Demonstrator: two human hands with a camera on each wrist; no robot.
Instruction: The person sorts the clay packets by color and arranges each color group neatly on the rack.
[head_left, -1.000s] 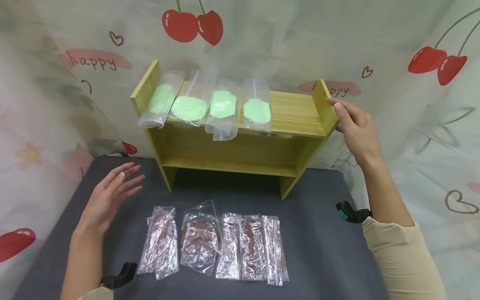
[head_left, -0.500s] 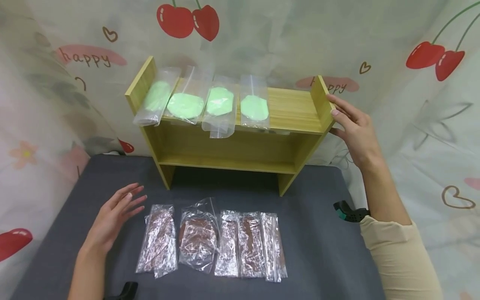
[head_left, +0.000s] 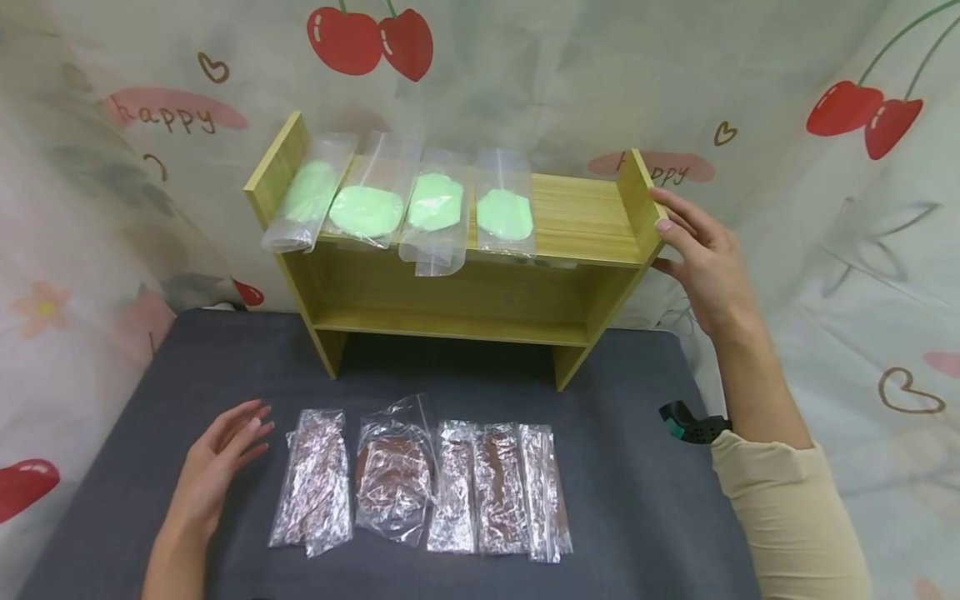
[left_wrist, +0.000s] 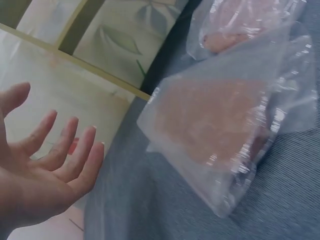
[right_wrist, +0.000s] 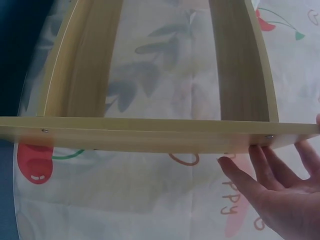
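Observation:
My left hand [head_left: 212, 467] is raised over the left of the table, palm facing inward, fingers loosely bent and holding nothing. Closest to it lies a clear plastic bag [left_wrist: 210, 120] with a flat brown piece inside, one of several such bags in a row. A round brown piece shows in the second bag [head_left: 395, 483]. At the upper right, my right hand [head_left: 708, 271] touches the outside of the shelf's right side panel [right_wrist: 165, 137] with its fingertips, fingers extended. Several clear bags with pale green pieces [head_left: 366, 212] lie along the top of the wooden shelf [head_left: 450, 327].
The two-tier shelf stands at the back of a dark grey table [head_left: 622, 467]. A curtain [head_left: 525, 75] printed with cherries hangs behind and around it. The green bags overhang the top board's front edge. A black device [head_left: 693, 423] juts out at the right wrist.
My left hand has moved down and slightly left, away from the shelf. The right hand stays at the side panel, with slight finger shifts. The whole head view has shifted a little.

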